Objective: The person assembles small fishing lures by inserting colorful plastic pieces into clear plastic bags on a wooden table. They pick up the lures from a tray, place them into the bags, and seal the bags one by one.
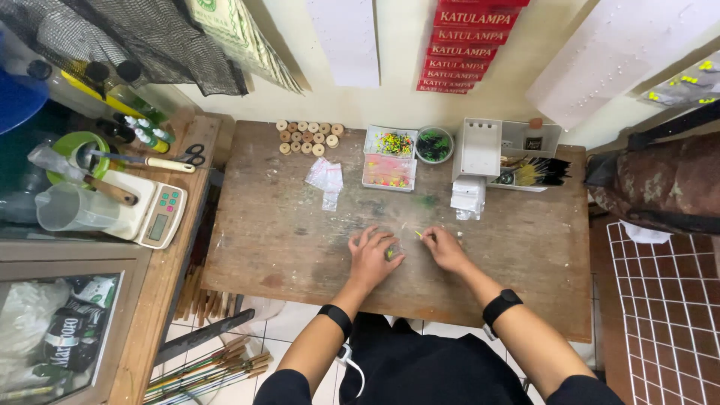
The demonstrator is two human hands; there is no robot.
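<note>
My left hand [373,255] rests on the worn wooden table [285,240], fingers spread over a small clear plastic bag [391,250] with green and yellow bits inside. My right hand [444,248] is just to the right of it, thumb and forefinger pinched on a tiny yellow-green piece [421,234]. Both wrists wear black bands. The two hands are a few centimetres apart near the table's middle front.
At the back stand wooden spools [309,136], clear boxes of coloured beads [390,160], a round green-filled bowl [434,144], small plastic bags [325,176], white packets [468,198] and a white organiser [501,152]. A scale with a jug [131,210] sits on the left counter.
</note>
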